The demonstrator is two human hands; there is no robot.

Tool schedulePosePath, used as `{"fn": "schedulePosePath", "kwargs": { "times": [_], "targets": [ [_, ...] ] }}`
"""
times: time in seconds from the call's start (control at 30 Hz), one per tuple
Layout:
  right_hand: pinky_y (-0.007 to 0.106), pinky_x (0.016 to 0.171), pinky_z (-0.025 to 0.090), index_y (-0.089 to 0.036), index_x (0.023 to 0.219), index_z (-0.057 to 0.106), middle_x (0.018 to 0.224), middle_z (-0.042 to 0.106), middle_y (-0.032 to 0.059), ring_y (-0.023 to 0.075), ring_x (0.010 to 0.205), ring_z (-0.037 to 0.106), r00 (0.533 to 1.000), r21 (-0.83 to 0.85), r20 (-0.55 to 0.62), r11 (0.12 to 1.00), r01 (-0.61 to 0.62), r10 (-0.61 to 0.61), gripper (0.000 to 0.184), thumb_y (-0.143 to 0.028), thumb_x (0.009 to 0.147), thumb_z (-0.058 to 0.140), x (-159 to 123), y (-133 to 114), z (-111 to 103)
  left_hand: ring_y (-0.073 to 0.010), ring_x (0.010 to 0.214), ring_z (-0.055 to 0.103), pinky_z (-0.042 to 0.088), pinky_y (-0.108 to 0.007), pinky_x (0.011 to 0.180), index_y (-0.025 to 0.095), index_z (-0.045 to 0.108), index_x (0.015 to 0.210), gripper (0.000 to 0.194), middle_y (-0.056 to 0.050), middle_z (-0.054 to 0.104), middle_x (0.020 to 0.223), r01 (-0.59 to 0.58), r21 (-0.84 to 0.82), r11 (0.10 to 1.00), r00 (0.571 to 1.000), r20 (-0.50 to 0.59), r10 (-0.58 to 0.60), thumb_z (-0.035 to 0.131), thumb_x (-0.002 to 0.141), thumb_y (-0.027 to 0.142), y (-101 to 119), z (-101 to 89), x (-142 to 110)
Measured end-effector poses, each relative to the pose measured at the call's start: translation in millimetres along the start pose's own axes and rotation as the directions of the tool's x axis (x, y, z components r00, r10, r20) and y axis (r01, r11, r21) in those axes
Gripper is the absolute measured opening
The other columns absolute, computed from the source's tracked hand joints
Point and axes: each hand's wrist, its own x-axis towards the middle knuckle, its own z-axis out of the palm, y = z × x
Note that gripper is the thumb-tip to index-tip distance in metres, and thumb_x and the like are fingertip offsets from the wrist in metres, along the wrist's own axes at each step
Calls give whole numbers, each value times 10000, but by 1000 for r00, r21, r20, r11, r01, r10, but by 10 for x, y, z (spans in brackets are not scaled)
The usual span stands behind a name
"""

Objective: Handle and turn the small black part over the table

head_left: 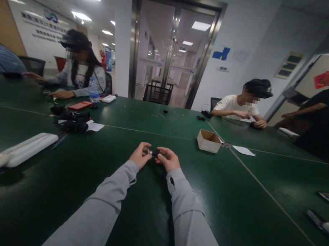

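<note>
Held a small black object with a silver end [154, 152] over a dark green tabletop [145, 230], pinching the silver end in the bare left hand [140, 155] and the black part in the bare right hand [169, 160]. Had an open pale cardboard box [208, 144] beyond and right of the fingers, with a flat white paper sheet [244, 150] farther right. Saw a tangled black heap [72, 121] left of the fingers, and a long white plastic case [32, 148] nearer, farther left.
</note>
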Motion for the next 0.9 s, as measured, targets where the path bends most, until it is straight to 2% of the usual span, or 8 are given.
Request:
{"fn": "schedulePosePath", "kwargs": {
  "times": [0.13, 0.23, 0.37, 0.5, 0.6, 0.7, 0.77, 0.9],
  "targets": [
    [250, 553, 533, -166, 949, 620, 926, 568, 64, 129, 595, 607, 1000, -18, 9, 1000, -9, 9, 395, -264, 583, 733, -11, -16, 3, -66, 389, 396, 309, -179, 409, 165, 485, 978, 293, 48, 471, 520, 51, 8, 999, 997, 49, -51, 450, 766, 364, 0, -2, 0],
    [246, 551, 530, -165, 954, 617, 922, 569, 65, 129, 597, 607, 1000, -24, 10, 1000, -5, 5, 393, -268, 591, 726, -17, -22, 8, -67, 476, 455, 354, -178, 473, 181, 492, 1001, 326, 30, 521, 626, -7, 24, 1000, 1000, 8, 7, 545, 697, 286, -11, -4, 1],
    [246, 536, 527, -169, 943, 621, 912, 567, 61, 125, 574, 603, 1000, -7, 15, 1000, 5, -5, 379, -259, 589, 725, -17, -20, 12, -77, 435, 424, 325, -184, 446, 183, 519, 968, 265, 41, 471, 520, 46, 33, 998, 999, 14, -47, 449, 767, 341, -28, -6, 9],
    [245, 533, 525, -169, 934, 622, 896, 564, 56, 122, 572, 599, 1000, 2, 3, 1000, -6, 6, 391, -268, 572, 735, -17, -26, 17, -77, 478, 448, 342, -181, 465, 184, 508, 989, 285, 33, 506, 583, 14, 8, 1000, 1000, -1, -14, 506, 732, 307, -33, -3, 15],
    [245, 533, 525, -165, 935, 622, 891, 566, 57, 120, 576, 596, 1000, -9, -5, 1000, -18, 18, 409, -283, 561, 741, -21, -36, 25, -78, 421, 398, 307, -179, 425, 183, 514, 969, 282, 45, 453, 504, 35, 20, 999, 999, 1, -35, 415, 788, 375, -35, -3, 15],
    [243, 538, 526, -163, 936, 621, 888, 568, 55, 119, 580, 597, 1000, -16, -10, 1000, -13, 13, 414, -285, 560, 742, -23, -38, 30, -79, 500, 463, 336, -169, 462, 190, 518, 978, 268, 28, 500, 588, 4, 35, 999, 1000, -21, -3, 485, 744, 317, -33, -6, 13],
    [243, 539, 526, -165, 934, 621, 884, 569, 52, 121, 580, 598, 1000, -16, -8, 1000, -12, 12, 412, -283, 559, 742, -20, -34, 29, -71, 487, 457, 337, -169, 455, 195, 510, 993, 290, 24, 522, 637, 35, 29, 999, 999, -26, -34, 505, 723, 301, -25, -8, 12],
    [242, 526, 527, -169, 921, 627, 875, 577, 49, 125, 576, 598, 1000, -7, -8, 1000, -15, 14, 402, -270, 551, 749, -14, -34, 25, -64, 397, 381, 290, -165, 401, 187, 516, 984, 275, 43, 463, 526, 83, 27, 996, 997, 3, -84, 426, 769, 334, -1, -1, 5]
  ]
}}
